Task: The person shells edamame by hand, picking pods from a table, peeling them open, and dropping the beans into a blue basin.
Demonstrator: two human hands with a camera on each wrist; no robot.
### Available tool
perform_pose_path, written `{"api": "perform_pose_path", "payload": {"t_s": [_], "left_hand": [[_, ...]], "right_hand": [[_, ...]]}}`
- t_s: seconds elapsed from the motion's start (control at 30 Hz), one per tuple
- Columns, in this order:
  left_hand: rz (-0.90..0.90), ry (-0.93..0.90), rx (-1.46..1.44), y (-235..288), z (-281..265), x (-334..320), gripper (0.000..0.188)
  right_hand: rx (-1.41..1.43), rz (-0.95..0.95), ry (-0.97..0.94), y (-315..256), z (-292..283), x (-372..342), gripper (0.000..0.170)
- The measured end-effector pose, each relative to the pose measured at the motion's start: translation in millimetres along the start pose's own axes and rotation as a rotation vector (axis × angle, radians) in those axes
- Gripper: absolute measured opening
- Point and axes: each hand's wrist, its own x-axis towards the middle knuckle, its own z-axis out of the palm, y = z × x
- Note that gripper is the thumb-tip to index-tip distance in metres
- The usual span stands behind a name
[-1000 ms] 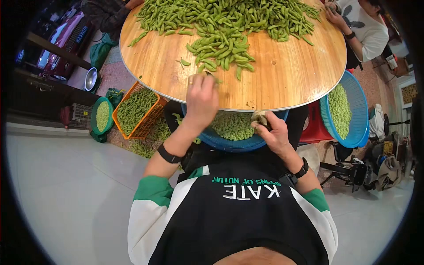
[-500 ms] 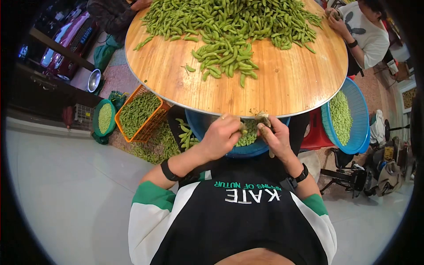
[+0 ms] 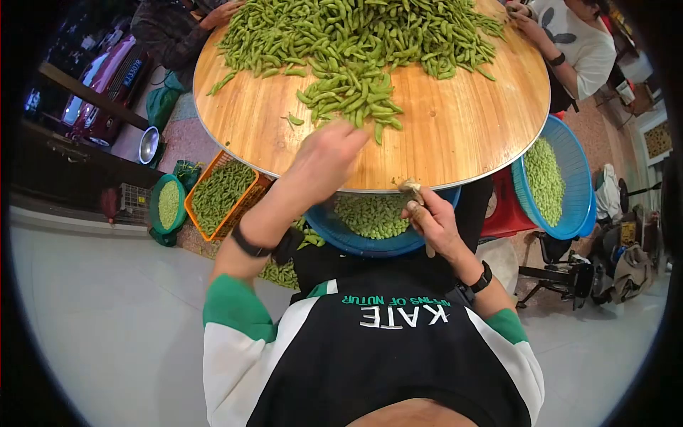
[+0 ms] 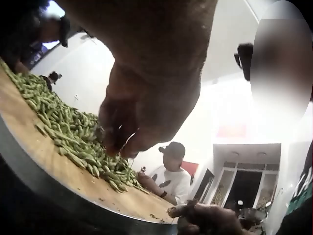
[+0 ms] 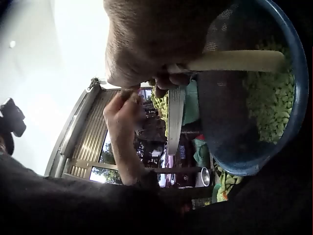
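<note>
My left hand (image 3: 329, 158) is over the near part of the round wooden table, just short of the loose front of a heap of green soybean pods (image 3: 356, 96). Its fingers are bent in the left wrist view (image 4: 142, 112), with the pods behind them; I cannot tell whether they pinch one. At the table's near edge, my right hand (image 3: 435, 222) grips a thin tool by its pale flat handle (image 5: 239, 61), which sticks out from the fist. Something pale and stained (image 3: 410, 186) shows at its fingertips. Below lies a blue basin (image 3: 334, 238) of shelled beans (image 3: 373, 215).
An orange crate (image 3: 222, 192) of pods and a green basin (image 3: 168, 203) stand on the floor to the left. Right of the table is a blue basket (image 3: 580, 171) of shelled beans. One person (image 3: 580, 50) sits across at right, another (image 3: 171, 32) at left.
My left hand went from the pods back to the basin beside the right hand, then out over the table again. The right hand stayed near the table edge, keeping its grip.
</note>
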Motion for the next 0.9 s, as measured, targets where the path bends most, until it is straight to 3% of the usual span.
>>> {"api": "perform_pose_path", "payload": {"t_s": [0.17,0.3,0.4,0.5,0.6,0.63,0.7,0.77,0.83,0.9], "left_hand": [[-0.042,0.057,0.139,-43.4,75.7,53.4,0.008],[-0.048,0.069,0.054,-32.6,78.7,53.2,0.007],[0.041,0.100,0.156,-29.6,79.2,45.9,0.007],[-0.095,0.118,0.056,-26.1,69.4,44.0,0.013],[-0.573,-0.043,-1.144,-0.3,49.0,33.8,0.013],[-0.575,-0.047,-1.148,7.6,46.4,26.9,0.013],[-0.615,-0.118,-1.493,19.6,43.7,13.2,0.012],[-0.624,-0.104,-1.491,35.8,43.5,5.7,0.009],[-0.649,-0.065,-1.176,50.8,37.2,1.1,0.012],[-0.608,-0.039,-1.148,49.7,42.8,-6.8,0.011]], "right_hand": [[0.005,0.005,-0.044,-2.5,-1.5,-1.1,0.033],[0.112,0.068,0.004,2.9,-3.5,-2.5,0.034],[0.123,0.072,0.003,4.9,-2.3,-2.6,0.033],[0.183,0.085,-0.017,-0.4,-0.8,3.2,0.034],[0.324,0.114,-0.028,-4.0,3.5,4.8,0.036],[0.400,0.101,-0.037,-5.5,4.4,8.3,0.037],[0.445,0.113,-0.012,-6.3,8.1,11.2,0.037],[0.436,0.053,-0.024,-4.1,9.9,13.1,0.033],[0.437,0.050,-0.018,-2.2,11.6,11.4,0.032],[0.375,-0.028,0.006,-3.3,12.8,8.4,0.033]]}}
